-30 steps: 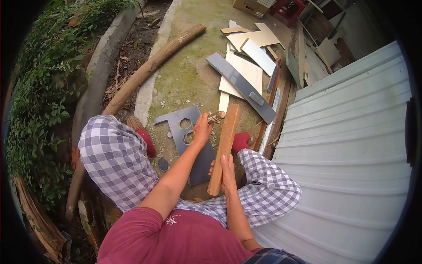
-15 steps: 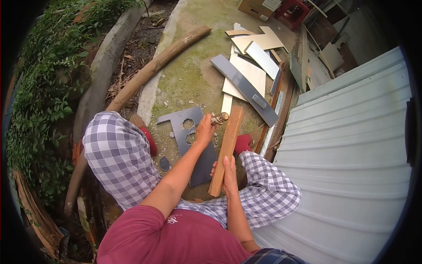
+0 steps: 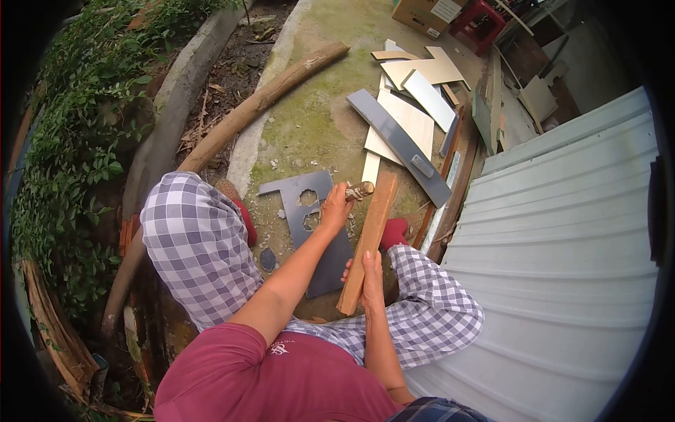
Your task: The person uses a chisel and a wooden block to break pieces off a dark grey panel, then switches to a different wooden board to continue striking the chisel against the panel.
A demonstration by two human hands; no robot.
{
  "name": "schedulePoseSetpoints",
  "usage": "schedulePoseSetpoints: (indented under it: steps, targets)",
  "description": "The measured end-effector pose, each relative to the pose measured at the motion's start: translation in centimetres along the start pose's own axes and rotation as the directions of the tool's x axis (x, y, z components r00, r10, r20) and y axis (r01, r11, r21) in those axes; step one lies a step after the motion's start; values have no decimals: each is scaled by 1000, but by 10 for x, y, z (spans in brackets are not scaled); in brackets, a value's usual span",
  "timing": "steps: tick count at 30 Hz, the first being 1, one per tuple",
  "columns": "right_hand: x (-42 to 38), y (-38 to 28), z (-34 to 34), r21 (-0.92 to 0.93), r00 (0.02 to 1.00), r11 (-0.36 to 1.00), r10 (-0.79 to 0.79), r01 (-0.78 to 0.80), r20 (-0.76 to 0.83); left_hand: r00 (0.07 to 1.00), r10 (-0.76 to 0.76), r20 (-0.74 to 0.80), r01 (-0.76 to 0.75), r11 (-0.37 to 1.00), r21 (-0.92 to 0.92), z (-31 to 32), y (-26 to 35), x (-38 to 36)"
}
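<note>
My left hand [image 3: 336, 208] is closed around a short, round piece of wood with mottled bark [image 3: 361, 190], whose end points at the plank's upper part. Whether the two touch is unclear. My right hand [image 3: 371, 276] grips the lower half of a long brown wooden plank [image 3: 371, 235], which is tilted between my knees. Beneath my left forearm, a dark grey board [image 3: 328, 264] with jagged holes and a notched end lies on the ground. Small broken chips surround it, and a dark round piece [image 3: 268, 259] rests to its left.
Beyond the plank lie pale boards [image 3: 408, 126] and a long grey strip [image 3: 401, 144]. A log [image 3: 264, 102] stretches along the left. Corrugated metal sheeting [image 3: 541, 246] is at right. A cardboard box [image 3: 422, 17] and red stool [image 3: 478, 27] stand at the top.
The view has shifted slightly, so the boards and log appear a little lower and further right. Both hands keep their holds, with the bark-covered piece still beside the plank.
</note>
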State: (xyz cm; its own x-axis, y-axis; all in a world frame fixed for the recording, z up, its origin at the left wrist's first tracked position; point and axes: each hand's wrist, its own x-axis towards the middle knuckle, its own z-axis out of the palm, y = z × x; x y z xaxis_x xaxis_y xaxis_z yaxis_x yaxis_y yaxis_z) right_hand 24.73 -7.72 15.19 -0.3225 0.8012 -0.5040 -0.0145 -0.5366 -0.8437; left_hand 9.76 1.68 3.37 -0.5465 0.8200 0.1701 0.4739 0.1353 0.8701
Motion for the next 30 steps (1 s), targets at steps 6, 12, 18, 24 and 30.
schedulePoseSetpoints:
  steps: [6,12,18,24,30]
  targets:
    - [-1,2,0,2,1000,1000,-8,8,13,1000,12,4,-12,1000,0,1,-4,-2]
    - [0,1,-1,21,1000,1000,-5,5,19,1000,13,-14,-13,1000,-6,-1,0,0]
    - [-1,1,0,17,1000,1000,7,-8,10,1000,-10,8,10,1000,-1,-4,2,-2]
    - [0,3,-3,1,1000,1000,-8,8,18,999,-12,44,14,999,-47,-5,1,1]
    - [1,3,-3,9,1000,1000,-4,4,18,997,-19,70,26,994,-108,-5,-2,3]
